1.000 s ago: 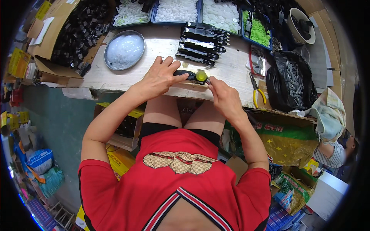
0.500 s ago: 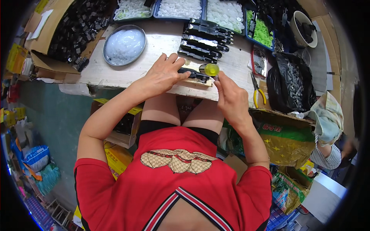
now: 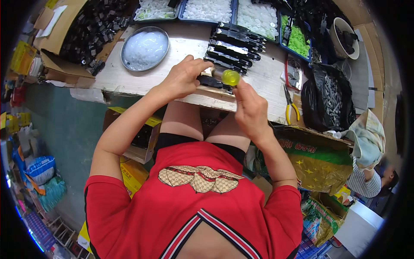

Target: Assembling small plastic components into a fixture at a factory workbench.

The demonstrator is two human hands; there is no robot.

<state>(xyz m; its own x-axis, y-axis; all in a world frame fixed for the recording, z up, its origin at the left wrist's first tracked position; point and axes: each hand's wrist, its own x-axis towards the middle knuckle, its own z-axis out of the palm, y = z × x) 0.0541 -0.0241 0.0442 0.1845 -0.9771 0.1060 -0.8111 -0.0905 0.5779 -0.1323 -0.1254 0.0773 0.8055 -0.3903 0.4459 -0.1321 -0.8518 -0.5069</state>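
Two hands meet near the front edge of the desk: the right hand has its grip closed on a yellow-headed hammer; whether the left hand, fingers bent, grips anything, I cannot tell. Between them a black part lies near that edge. Beyond lies a row of black pieces; leftward, a round dish; toward the front right corner, yellow-handled pliers.
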